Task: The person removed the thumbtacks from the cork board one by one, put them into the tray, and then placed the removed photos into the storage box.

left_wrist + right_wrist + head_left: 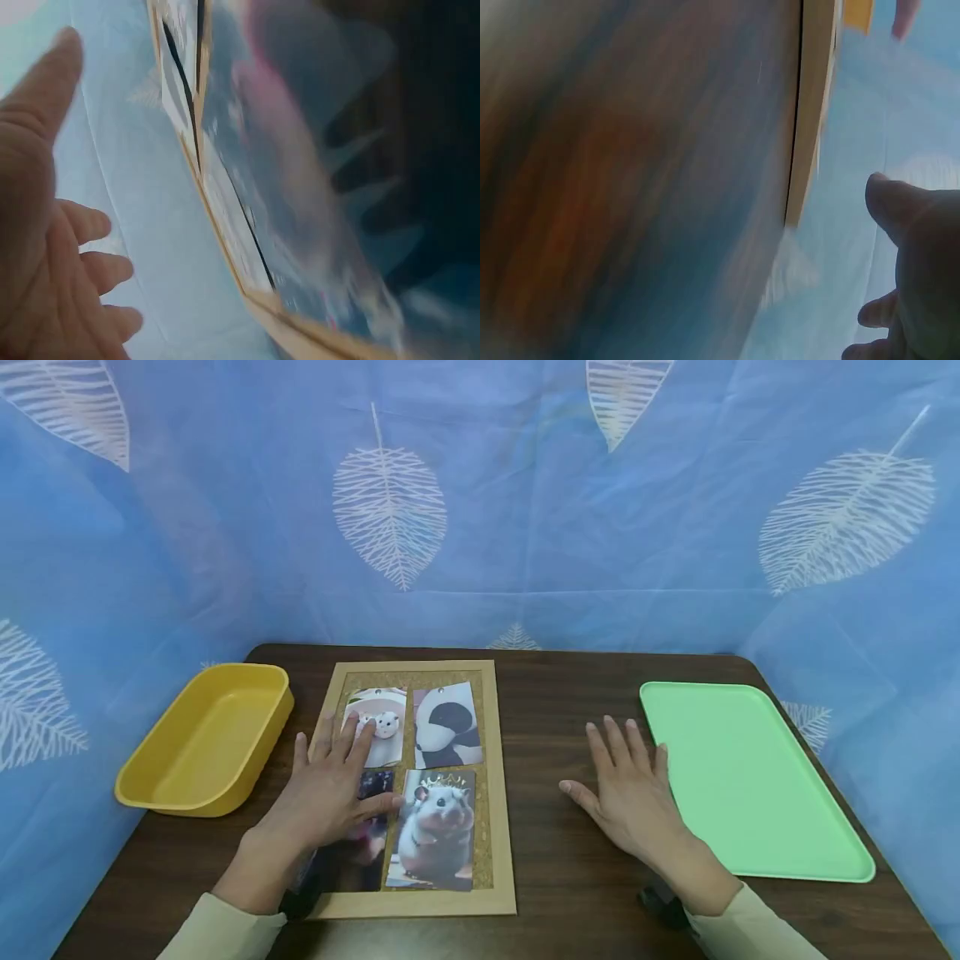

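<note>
A wood-framed cork board [502, 827] lies on the table with photo cards on it. The top pair are a card of small white animals [387, 747] and a black-and-white card [447, 727]. Below them, a hamster card with a crown [437, 835] sits beside a dark card [360, 868]. My left hand [326, 797] spreads over the board's left side, partly hiding the dark card; its thumb overlaps the hamster card's edge. In the left wrist view, the palm shows nothing held. My right hand [633, 797], fingers extended and holding nothing, is between the board and a green tray [757, 777].
On the left of the dark wood table [570, 693] stands a yellow bin [258, 756], its inside visible. The green tray reaches near the table's right edge. Blue cloth [510, 510] with white leaf prints hangs behind and at both sides.
</note>
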`<action>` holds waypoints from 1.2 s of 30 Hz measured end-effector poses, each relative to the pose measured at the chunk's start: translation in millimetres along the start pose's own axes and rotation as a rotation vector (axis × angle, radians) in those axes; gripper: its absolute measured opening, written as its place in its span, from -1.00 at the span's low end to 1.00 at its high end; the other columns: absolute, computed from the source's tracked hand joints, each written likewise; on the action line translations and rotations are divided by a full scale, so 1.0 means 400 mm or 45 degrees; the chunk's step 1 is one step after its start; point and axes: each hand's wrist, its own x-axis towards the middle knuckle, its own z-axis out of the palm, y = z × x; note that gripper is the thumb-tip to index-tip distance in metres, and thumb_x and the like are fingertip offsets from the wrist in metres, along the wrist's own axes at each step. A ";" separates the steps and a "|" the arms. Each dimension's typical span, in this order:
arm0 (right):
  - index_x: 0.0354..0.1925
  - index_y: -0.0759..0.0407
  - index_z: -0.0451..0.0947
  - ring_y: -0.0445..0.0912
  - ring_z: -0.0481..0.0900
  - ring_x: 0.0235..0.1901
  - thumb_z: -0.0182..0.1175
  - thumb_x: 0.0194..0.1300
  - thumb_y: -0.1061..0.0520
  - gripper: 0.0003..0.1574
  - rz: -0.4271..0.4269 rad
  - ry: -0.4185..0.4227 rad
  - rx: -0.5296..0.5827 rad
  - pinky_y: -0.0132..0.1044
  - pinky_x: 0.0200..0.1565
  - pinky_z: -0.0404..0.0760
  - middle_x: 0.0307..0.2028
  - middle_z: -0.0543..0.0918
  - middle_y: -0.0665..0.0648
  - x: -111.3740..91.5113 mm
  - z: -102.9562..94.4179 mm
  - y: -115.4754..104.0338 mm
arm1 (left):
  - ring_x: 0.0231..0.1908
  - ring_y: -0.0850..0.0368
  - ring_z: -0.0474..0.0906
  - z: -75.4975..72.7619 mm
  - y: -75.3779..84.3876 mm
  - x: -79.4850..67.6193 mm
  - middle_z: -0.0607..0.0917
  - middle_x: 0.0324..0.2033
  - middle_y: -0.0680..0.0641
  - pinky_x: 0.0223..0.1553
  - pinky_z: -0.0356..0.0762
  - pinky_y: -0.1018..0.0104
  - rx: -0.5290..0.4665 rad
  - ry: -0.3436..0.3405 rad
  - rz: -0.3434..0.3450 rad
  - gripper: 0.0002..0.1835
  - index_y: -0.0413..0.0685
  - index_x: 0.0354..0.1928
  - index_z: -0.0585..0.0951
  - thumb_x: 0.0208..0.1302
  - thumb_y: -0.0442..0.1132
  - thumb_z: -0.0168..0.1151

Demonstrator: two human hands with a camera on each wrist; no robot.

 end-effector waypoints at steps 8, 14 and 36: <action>0.67 0.19 0.08 0.34 -0.05 0.65 0.13 0.53 -0.38 0.08 -0.159 -0.083 -0.002 0.56 0.48 -0.03 0.66 0.06 0.33 0.043 0.026 -0.107 | 0.59 -0.58 -0.17 0.003 -0.086 -0.045 0.08 0.60 -0.49 0.47 -0.10 -0.60 -0.043 -0.019 -0.015 0.26 -0.28 0.65 0.09 0.23 0.46 0.34; 0.67 0.21 0.06 0.26 -0.05 0.66 0.05 0.59 -0.36 0.04 -0.325 -0.210 -0.001 0.38 0.55 0.05 0.67 0.06 0.32 0.083 0.039 -0.173 | 0.52 -0.68 -0.04 0.019 -0.136 -0.063 0.09 0.54 -0.62 0.41 0.13 -0.55 -0.127 -0.145 -0.038 0.32 -0.46 0.59 0.10 0.21 0.50 0.30; 0.68 0.16 0.06 0.08 -0.05 0.68 -0.06 0.62 -0.38 -0.02 -0.433 -0.484 -0.037 0.33 0.61 -0.13 0.69 0.04 0.14 0.106 0.041 -0.138 | 0.59 -0.54 -0.08 0.026 -0.079 -0.010 0.01 0.60 -0.55 0.42 0.25 -0.45 -0.232 -0.316 0.061 0.29 -0.44 0.61 0.11 0.22 0.46 0.33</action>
